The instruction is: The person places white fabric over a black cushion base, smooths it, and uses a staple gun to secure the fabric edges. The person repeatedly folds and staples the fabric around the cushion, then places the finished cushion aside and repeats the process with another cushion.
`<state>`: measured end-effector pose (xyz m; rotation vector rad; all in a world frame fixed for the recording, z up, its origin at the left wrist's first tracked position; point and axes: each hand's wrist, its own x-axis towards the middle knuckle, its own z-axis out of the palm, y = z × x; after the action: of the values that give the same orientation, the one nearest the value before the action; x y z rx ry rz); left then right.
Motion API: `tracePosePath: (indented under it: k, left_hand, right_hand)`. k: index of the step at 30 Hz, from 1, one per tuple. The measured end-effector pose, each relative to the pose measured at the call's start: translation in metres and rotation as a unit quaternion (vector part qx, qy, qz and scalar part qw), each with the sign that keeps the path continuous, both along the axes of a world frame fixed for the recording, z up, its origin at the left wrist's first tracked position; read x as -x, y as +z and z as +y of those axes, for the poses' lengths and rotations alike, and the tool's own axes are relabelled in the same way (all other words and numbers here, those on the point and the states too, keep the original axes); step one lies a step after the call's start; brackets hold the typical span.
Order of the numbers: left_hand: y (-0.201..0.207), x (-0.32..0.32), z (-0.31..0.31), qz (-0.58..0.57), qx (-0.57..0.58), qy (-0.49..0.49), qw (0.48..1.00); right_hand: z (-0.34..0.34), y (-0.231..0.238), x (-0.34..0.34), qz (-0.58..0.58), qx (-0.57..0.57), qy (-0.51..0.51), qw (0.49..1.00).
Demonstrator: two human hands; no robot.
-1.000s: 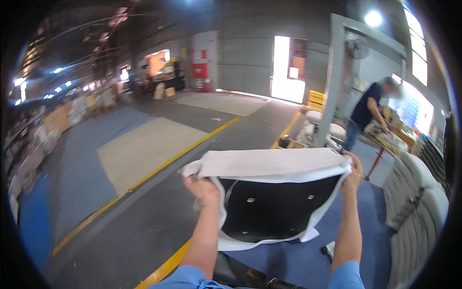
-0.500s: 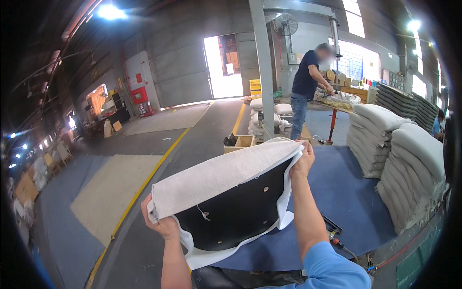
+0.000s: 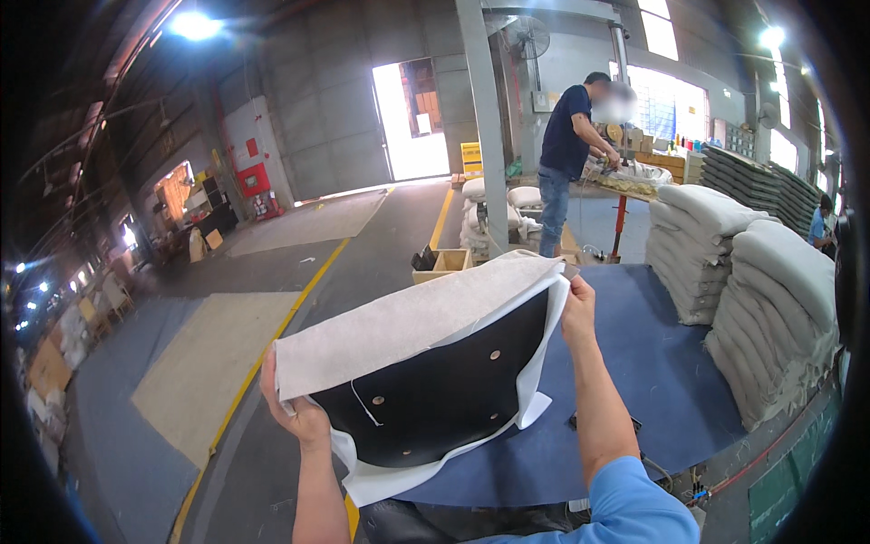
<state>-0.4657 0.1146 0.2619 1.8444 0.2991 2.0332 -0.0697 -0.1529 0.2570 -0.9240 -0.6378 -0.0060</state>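
Note:
In front of me stands a curved black panel (image 3: 444,390) with several small round holes, tilted above the blue table. White padding (image 3: 379,485) shows around its sides and lower edge. Light grey fabric (image 3: 390,326) folds over its top edge, and a thin white string (image 3: 364,401) dangles onto the black face. At the fabric's left end my left hand (image 3: 301,419) grips the edge, thumb toward me. My right hand (image 3: 578,310) pinches the fabric's right upper corner. Some fingertips are hidden behind the fabric.
The blue-topped table (image 3: 634,363) bears stacks of folded grey covers (image 3: 775,308) on its right. A dark tool (image 3: 625,422) lies partly behind my right forearm. Past the table are a wooden box (image 3: 444,265), a post (image 3: 485,136) and a co-worker (image 3: 564,163) at another bench.
The fabric's left end has come down straighter and flatter over the panel's top edge. My right hand has shifted slightly at the corner. The string now hangs longer.

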Motion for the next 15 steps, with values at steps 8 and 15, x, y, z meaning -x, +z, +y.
tracePosePath:
  k: [8,15]
  left_hand:
    - [-0.028,0.009,0.006,0.073,0.073,-0.048,0.993]
    - [-0.022,0.036,0.025,-0.011,0.098,0.171,0.98]
  right_hand:
    - [-0.007,-0.022,0.0,0.038,0.002,-0.025,0.999]
    - [0.022,0.033,0.057,-0.126,-0.031,-0.106,0.986]
